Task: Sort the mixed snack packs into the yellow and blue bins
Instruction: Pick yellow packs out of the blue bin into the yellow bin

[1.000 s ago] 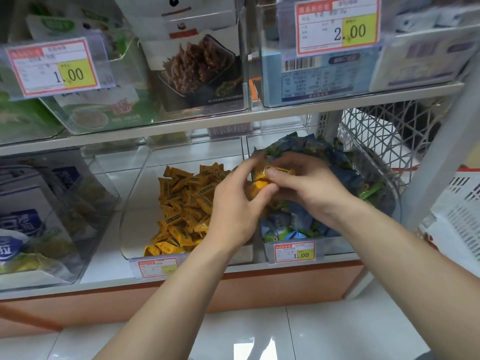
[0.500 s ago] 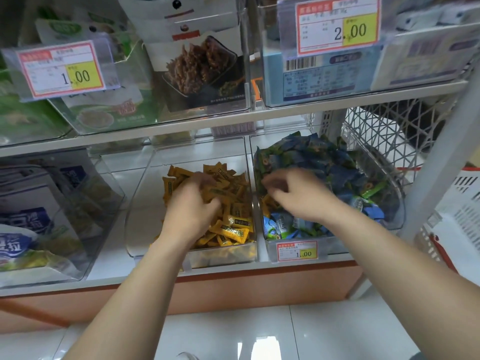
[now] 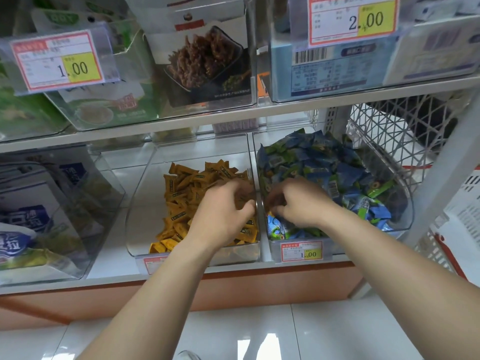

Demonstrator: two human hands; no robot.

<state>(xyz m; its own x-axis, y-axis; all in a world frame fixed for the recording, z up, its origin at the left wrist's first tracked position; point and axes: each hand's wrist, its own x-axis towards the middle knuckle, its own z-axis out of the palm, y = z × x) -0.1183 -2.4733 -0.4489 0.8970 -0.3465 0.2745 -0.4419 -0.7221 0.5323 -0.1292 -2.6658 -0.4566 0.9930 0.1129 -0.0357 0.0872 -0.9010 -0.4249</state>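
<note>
Two clear bins sit side by side on the lower shelf. The left bin (image 3: 145, 203) holds several yellow snack packs (image 3: 181, 193). The right bin (image 3: 405, 203) is heaped with blue and green snack packs (image 3: 324, 162). My left hand (image 3: 220, 216) hovers over the right side of the yellow packs, fingers loosely curled toward the divider, with nothing visible in it. My right hand (image 3: 298, 203) reaches into the left side of the blue bin. Its fingers curl down and pinch a pack by the divider, and the hand hides most of that pack.
A bin of white and blue bags (image 3: 39, 216) stands to the left. The upper shelf (image 3: 233, 113) overhangs closely, with boxed goods and price tags. A white wire basket (image 3: 389, 136) and a white upright post (image 3: 446, 162) stand to the right. White floor tiles (image 3: 233, 333) lie below.
My left hand carried yellow packs from my right hand to the yellow bin, released them, then moved right toward the divider. My right hand dropped lower into the blue bin.
</note>
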